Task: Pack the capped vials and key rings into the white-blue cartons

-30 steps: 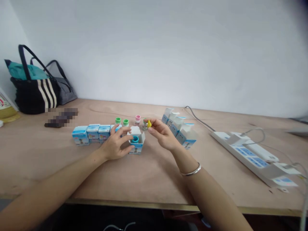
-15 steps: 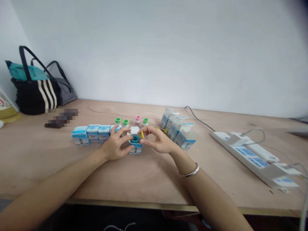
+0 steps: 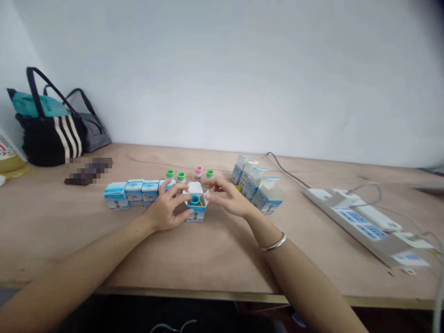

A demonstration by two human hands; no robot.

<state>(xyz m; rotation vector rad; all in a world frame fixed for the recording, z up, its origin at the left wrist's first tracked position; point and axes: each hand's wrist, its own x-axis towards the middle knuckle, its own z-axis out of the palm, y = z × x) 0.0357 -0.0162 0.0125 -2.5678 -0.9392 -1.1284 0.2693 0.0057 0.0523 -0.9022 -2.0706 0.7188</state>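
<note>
A small blue-and-white cardboard box (image 3: 195, 216) stands open-topped on the table in front of me. Inside it show the blue-green round top of a bottle (image 3: 194, 200) and a bit of a small yellow piece (image 3: 201, 203). My left hand (image 3: 169, 208) grips the box from its left side, fingers at the flap and thumb low on the front. At the right flap is my right hand (image 3: 229, 199), its fingers apart and nothing held; thumb and fingers lie close to or against the flap. Behind the box are green-capped bottles (image 3: 181, 177) and a pink-capped bottle (image 3: 198, 171).
Closed boxes (image 3: 134, 192) stand in a row at left. Several open boxes (image 3: 257, 185) stand at right, with something yellow beside them. Farther right lies a power strip (image 3: 360, 226) with cables. A striped bag (image 3: 52, 138) and a dark pixelated object (image 3: 90, 171) are at far left.
The yellow piece that my right thumb and fingers pinched above the box is now inside it. My right fingers have spread apart. My left hand keeps its place on the box.
</note>
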